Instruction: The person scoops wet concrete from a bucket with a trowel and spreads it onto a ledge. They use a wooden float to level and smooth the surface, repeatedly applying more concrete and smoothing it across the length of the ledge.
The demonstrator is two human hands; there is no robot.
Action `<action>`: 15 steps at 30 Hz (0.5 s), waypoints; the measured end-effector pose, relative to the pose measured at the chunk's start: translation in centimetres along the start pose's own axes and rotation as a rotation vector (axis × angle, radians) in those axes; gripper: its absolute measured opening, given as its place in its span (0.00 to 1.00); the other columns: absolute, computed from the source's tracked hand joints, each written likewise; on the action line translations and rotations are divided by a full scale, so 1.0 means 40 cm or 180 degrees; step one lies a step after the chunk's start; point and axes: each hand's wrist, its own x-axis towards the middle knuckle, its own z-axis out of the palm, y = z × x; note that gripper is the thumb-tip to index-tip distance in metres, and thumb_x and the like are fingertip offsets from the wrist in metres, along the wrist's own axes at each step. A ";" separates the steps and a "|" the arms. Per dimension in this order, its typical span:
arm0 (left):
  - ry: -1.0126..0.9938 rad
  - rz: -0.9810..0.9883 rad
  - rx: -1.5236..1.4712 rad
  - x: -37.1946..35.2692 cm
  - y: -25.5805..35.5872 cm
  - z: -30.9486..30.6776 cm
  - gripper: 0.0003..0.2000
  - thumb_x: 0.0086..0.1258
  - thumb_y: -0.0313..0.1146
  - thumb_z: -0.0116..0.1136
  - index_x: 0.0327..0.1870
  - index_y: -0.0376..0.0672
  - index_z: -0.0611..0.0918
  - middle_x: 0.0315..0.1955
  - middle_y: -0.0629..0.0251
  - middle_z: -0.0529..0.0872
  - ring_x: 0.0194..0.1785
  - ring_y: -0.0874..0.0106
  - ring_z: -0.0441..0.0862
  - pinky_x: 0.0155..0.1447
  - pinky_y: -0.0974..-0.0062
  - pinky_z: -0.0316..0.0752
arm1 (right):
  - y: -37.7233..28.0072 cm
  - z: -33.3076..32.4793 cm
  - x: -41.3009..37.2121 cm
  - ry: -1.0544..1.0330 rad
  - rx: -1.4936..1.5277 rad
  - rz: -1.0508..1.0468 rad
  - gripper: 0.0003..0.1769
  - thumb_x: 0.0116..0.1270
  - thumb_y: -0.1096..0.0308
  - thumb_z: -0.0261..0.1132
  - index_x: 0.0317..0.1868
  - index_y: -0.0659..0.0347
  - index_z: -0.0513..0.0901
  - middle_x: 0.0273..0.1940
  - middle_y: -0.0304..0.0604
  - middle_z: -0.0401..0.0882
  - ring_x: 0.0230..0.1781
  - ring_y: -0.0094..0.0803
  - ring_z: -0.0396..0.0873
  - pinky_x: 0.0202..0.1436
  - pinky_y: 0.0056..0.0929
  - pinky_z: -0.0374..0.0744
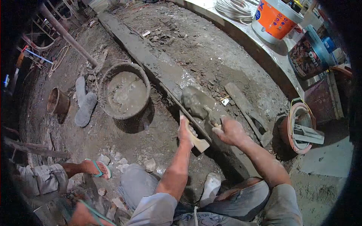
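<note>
My left hand [184,132] is closed round the pale handle of a float [200,144], whose long thin blade stands on edge along the side of a low mortar-covered ledge [145,56]. My right hand [230,131] grips the handle of a trowel [205,103]; wet grey mortar covers its blade, which lies over the ledge close to the float. Left of the ledge stands a round bucket [148,84] of wet mortar [126,92].
A long flat tool [241,101] lies right of the ledge. Further right are a pink bucket with tools [290,130], an orange-and-white bucket [277,19] and a dark bucket [307,54]. Slippers [86,109] and a small pot [58,101] lie left. Another person's sandalled foot [98,168] is lower left.
</note>
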 end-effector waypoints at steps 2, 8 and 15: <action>0.0061 0.0022 0.0025 0.001 0.002 0.005 0.25 0.58 0.69 0.53 0.33 0.54 0.72 0.14 0.78 0.61 0.14 0.80 0.60 0.18 0.79 0.60 | -0.015 -0.003 -0.013 -0.0088 -0.0204 -0.0113 0.25 0.62 0.51 0.61 0.41 0.68 0.68 0.31 0.62 0.78 0.35 0.59 0.78 0.39 0.52 0.75; 0.0011 0.0040 -0.0067 0.003 0.000 -0.005 0.26 0.57 0.67 0.56 0.34 0.51 0.73 0.14 0.75 0.63 0.14 0.79 0.63 0.17 0.78 0.62 | -0.025 0.019 -0.014 0.0071 -0.0232 -0.0085 0.24 0.64 0.52 0.59 0.44 0.67 0.66 0.30 0.62 0.78 0.34 0.59 0.78 0.38 0.52 0.75; -0.0154 -0.0002 -0.0167 0.017 -0.007 -0.017 0.27 0.57 0.67 0.56 0.34 0.51 0.73 0.14 0.75 0.64 0.14 0.78 0.64 0.18 0.78 0.64 | -0.026 -0.021 0.004 0.0041 -0.0208 0.0002 0.25 0.64 0.52 0.60 0.45 0.68 0.66 0.31 0.62 0.78 0.35 0.59 0.78 0.39 0.53 0.74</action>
